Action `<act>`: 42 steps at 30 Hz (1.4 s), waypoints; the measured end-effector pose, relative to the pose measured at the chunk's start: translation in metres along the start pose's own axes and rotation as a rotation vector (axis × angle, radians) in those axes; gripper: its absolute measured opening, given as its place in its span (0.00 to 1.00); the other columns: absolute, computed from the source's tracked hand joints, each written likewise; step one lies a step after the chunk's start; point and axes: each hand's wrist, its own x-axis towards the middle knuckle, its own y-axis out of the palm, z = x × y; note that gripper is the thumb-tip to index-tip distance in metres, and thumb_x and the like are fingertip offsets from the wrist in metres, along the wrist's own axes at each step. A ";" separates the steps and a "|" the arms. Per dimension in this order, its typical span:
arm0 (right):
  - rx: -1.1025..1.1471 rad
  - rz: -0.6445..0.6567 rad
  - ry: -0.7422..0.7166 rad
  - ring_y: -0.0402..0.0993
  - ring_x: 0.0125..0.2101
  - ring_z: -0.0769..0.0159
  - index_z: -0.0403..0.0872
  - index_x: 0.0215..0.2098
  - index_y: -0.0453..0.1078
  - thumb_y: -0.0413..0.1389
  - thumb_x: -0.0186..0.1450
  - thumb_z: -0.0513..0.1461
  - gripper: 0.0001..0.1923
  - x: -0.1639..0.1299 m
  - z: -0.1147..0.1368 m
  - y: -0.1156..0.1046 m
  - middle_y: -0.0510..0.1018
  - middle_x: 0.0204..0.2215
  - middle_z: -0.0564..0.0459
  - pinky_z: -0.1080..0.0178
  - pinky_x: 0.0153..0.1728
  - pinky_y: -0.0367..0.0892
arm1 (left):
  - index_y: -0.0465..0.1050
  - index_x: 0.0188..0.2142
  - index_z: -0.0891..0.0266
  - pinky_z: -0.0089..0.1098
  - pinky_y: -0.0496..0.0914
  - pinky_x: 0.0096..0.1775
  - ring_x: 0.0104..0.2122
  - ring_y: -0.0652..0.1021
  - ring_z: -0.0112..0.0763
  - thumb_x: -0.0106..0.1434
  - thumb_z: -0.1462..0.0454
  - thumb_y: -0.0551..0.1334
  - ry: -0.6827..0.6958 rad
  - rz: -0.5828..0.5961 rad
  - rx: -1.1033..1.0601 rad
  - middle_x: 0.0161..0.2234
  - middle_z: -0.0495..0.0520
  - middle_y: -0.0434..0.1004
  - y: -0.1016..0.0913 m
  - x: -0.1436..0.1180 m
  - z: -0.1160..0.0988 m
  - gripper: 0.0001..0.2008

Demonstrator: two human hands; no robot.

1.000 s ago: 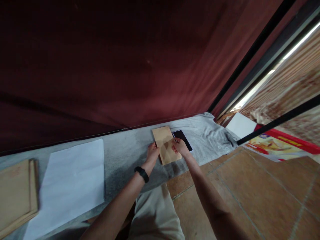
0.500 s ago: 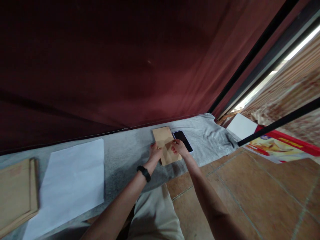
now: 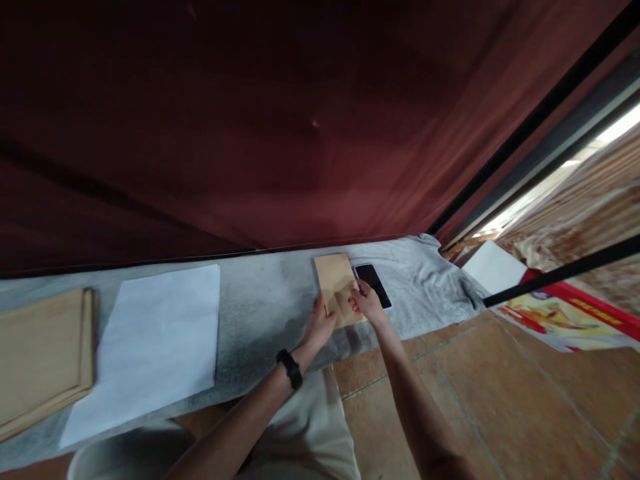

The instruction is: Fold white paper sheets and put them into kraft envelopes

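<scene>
A small brown paper envelope [image 3: 336,283] lies on a grey cloth [image 3: 260,313] spread on the floor. My left hand [image 3: 320,325] presses on its near left edge. On its near right part rests my right hand [image 3: 366,301], fingers pinching the paper. A black phone [image 3: 374,284] lies just right of the envelope, touching my right hand's side. A black band sits on my left wrist.
A large white sheet [image 3: 150,343] lies on the cloth to the left, with a stack of brown envelopes [image 3: 43,357] at the far left. A dark red curtain [image 3: 250,133] hangs behind. White paper [image 3: 493,267] and a red printed poster [image 3: 555,310] lie right, on brown tiles [image 3: 500,400].
My left hand slid from the envelope's left edge down to its near corner. The view shifted slightly; the envelope and phone stayed in place.
</scene>
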 end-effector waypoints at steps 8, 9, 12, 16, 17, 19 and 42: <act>0.036 -0.032 -0.046 0.66 0.16 0.75 0.43 0.63 0.63 0.55 0.68 0.44 0.27 -0.020 -0.003 -0.002 0.75 0.20 0.60 0.73 0.17 0.64 | 0.66 0.61 0.59 0.45 0.66 0.62 0.59 0.73 0.44 0.58 0.72 0.61 0.017 -0.023 0.049 0.59 0.62 0.72 0.001 -0.014 -0.012 0.30; 0.066 -0.037 -0.071 0.67 0.16 0.75 0.43 0.63 0.63 0.56 0.67 0.45 0.29 -0.024 -0.004 -0.002 0.75 0.21 0.60 0.73 0.18 0.65 | 0.65 0.62 0.59 0.45 0.66 0.63 0.60 0.72 0.43 0.59 0.71 0.60 0.034 -0.027 0.064 0.60 0.62 0.72 -0.003 -0.018 -0.010 0.30; 0.138 -0.045 -0.161 0.68 0.18 0.72 0.42 0.63 0.64 0.56 0.65 0.47 0.31 -0.042 -0.011 0.008 0.76 0.23 0.58 0.71 0.19 0.66 | 0.63 0.64 0.60 0.47 0.61 0.66 0.65 0.67 0.45 0.62 0.69 0.58 0.132 -0.038 0.175 0.64 0.63 0.67 -0.023 -0.042 -0.002 0.30; 0.072 0.027 -0.305 0.76 0.27 0.65 0.43 0.60 0.68 0.51 0.68 0.47 0.26 -0.076 -0.030 0.042 0.79 0.31 0.50 0.64 0.27 0.73 | 0.59 0.68 0.62 0.50 0.59 0.67 0.68 0.61 0.44 0.66 0.68 0.54 0.249 -0.067 0.406 0.69 0.64 0.58 -0.066 -0.090 0.012 0.30; 0.018 0.042 -0.359 0.78 0.32 0.62 0.44 0.59 0.69 0.50 0.69 0.46 0.24 -0.084 -0.034 0.052 0.80 0.34 0.47 0.62 0.32 0.76 | 0.58 0.68 0.61 0.50 0.59 0.67 0.69 0.61 0.44 0.67 0.68 0.53 0.265 -0.085 0.465 0.70 0.63 0.57 -0.079 -0.102 0.015 0.29; -0.131 0.012 -0.524 0.79 0.43 0.58 0.46 0.55 0.72 0.49 0.70 0.42 0.20 -0.099 -0.040 0.074 0.81 0.44 0.43 0.56 0.46 0.76 | 0.56 0.69 0.59 0.50 0.60 0.67 0.69 0.59 0.43 0.69 0.68 0.51 0.287 -0.135 0.579 0.70 0.62 0.56 -0.105 -0.123 0.021 0.29; -0.858 -0.173 -0.973 0.64 0.63 0.55 0.46 0.66 0.63 0.45 0.71 0.34 0.26 -0.122 -0.061 0.143 0.71 0.62 0.43 0.49 0.64 0.58 | 0.69 0.61 0.69 0.51 0.68 0.59 0.63 0.70 0.54 0.72 0.53 0.53 0.134 -0.283 1.225 0.63 0.73 0.67 -0.265 -0.195 0.064 0.27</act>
